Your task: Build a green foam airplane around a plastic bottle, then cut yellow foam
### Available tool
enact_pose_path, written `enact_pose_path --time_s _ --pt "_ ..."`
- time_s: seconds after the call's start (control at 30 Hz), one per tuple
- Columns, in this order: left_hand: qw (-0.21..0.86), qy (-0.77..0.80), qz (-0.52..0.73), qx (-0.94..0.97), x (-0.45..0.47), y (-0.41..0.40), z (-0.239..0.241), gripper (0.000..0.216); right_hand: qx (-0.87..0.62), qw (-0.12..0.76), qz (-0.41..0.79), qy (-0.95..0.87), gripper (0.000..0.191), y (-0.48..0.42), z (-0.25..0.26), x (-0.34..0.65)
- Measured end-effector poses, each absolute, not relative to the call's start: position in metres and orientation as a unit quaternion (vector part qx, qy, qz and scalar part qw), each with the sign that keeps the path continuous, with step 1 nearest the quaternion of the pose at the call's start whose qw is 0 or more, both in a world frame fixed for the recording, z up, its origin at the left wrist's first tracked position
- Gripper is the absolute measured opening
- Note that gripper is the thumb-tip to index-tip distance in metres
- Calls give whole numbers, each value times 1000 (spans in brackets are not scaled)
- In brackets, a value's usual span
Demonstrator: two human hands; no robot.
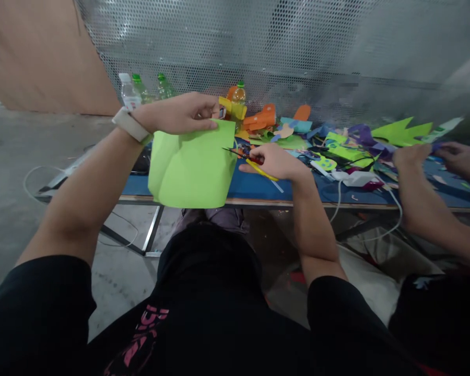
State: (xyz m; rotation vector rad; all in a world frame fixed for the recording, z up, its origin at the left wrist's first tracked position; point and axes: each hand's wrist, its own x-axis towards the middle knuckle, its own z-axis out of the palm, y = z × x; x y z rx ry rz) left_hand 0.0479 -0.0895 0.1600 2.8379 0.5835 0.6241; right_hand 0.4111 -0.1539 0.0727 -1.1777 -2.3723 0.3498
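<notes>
My left hand [188, 112] pinches the top edge of a light green sheet of paper [191, 167], which hangs bent over the front edge of the table. In my right hand [274, 161] is a pair of scissors [260, 169] with yellow and red handles. Its dark, narrow blades point left and lie at the right edge of the sheet. Whether the blades are parted is hard to make out. A thin pale strip [277, 186] lies on the blue tabletop just below the scissors.
Plastic bottles [165, 86] stand along the perforated metal panel [219, 47]. Orange paper pieces [263, 118], coloured scraps and a white glue gun [354, 178] with a cord cover the table's right side. At far right, another person's hands [456, 156] hold purple material.
</notes>
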Motion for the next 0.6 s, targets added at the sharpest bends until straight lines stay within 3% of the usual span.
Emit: enact_pose_path --time_s 0.13,0.27,0.4,0.6 --pt "-6 232 294 927 40 -71 136 105 -491 294 91 -815 91 -161 72 424" --pt "22 238 377 895 52 -78 116 88 -470 410 144 -769 88 -193 62 419" --pt "111 211 421 875 62 -91 104 77 -413 390 195 -800 95 -216 55 413" --pt "146 218 416 871 62 -112 102 76 -431 334 125 -829 91 -199 60 424"
